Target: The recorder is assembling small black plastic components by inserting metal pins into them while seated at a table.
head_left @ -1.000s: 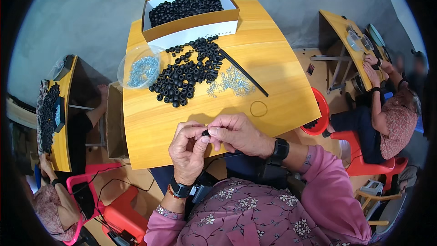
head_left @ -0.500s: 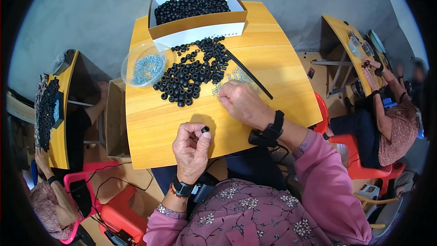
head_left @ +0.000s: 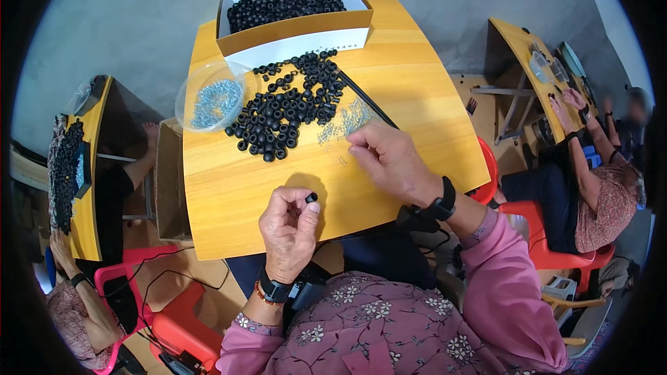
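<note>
a small black ring is pinched between thumb and forefinger of the left hand, which is held curled just above the near edge of the wooden worktop. the right hand is stretched forward with its fingertips lowered onto a scatter of tiny pale metal pieces; whether one of them is already gripped cannot be told.

a loose heap of black rings is spread beyond the hands, and more are kept in an open cardboard box at the far edge. a clear round tub of the same pale pieces is set to the left of the heap, and a thin black rod is laid beside it on the right.

the ring is judged to be light, slightly yielding and matt, so it is unlikely to slip; it is best taken by its outer rim, leaving the hole free. the metal pieces are judged to be stiff, very small and easily scattered, so they are best picked singly with the fingertips.
</note>
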### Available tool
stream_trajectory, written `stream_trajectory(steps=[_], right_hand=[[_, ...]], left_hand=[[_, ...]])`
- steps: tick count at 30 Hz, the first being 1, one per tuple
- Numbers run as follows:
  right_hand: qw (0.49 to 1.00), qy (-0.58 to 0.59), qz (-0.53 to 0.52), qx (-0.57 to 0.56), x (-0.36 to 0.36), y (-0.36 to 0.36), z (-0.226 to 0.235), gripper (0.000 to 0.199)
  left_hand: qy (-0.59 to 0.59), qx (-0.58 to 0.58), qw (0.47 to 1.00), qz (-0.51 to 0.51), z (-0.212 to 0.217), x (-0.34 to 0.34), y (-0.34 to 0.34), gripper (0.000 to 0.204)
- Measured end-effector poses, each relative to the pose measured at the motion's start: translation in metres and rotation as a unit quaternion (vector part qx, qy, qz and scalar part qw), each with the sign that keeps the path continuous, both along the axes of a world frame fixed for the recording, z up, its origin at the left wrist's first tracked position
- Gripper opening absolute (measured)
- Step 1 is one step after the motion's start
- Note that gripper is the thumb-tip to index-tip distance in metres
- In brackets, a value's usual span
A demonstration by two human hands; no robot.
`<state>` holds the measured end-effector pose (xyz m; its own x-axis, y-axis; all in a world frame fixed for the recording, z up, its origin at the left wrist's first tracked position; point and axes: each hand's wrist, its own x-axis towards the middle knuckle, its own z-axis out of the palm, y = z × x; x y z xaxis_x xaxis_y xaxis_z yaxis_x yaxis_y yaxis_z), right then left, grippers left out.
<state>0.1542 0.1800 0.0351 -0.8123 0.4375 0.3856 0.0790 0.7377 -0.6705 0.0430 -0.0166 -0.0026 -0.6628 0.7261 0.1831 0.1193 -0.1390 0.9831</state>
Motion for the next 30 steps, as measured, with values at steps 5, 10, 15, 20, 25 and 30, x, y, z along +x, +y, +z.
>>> stream_trajectory(steps=[5,10,15,20,25,30], right_hand=[[0.999,-0.005,-0.021,-0.041,0.005,0.007,-0.006,0.012],[0.996,-0.059,0.028,0.054,-0.004,-0.004,-0.010,0.013],[0.974,-0.202,0.020,0.104,-0.012,-0.010,-0.001,0.016],[0.982,-0.065,0.081,-0.156,-0.011,-0.011,0.003,0.012],[0.921,0.012,0.116,-0.372,-0.016,-0.039,0.007,0.008],[0.967,0.048,0.164,-0.189,-0.018,-0.044,0.002,0.009]], left_hand=[[0.008,-0.021,1.000,-0.020,-0.003,-0.001,-0.001,0.015],[-0.001,-0.001,1.000,0.002,0.000,0.001,0.001,0.010],[-0.011,-0.013,1.000,-0.010,-0.001,-0.001,-0.002,0.012],[-0.072,-0.016,0.997,-0.012,0.005,0.001,-0.001,0.012],[-0.085,-0.012,0.996,-0.015,0.007,-0.001,-0.003,0.012],[-0.091,0.007,0.996,-0.020,0.008,-0.001,-0.001,0.011]])
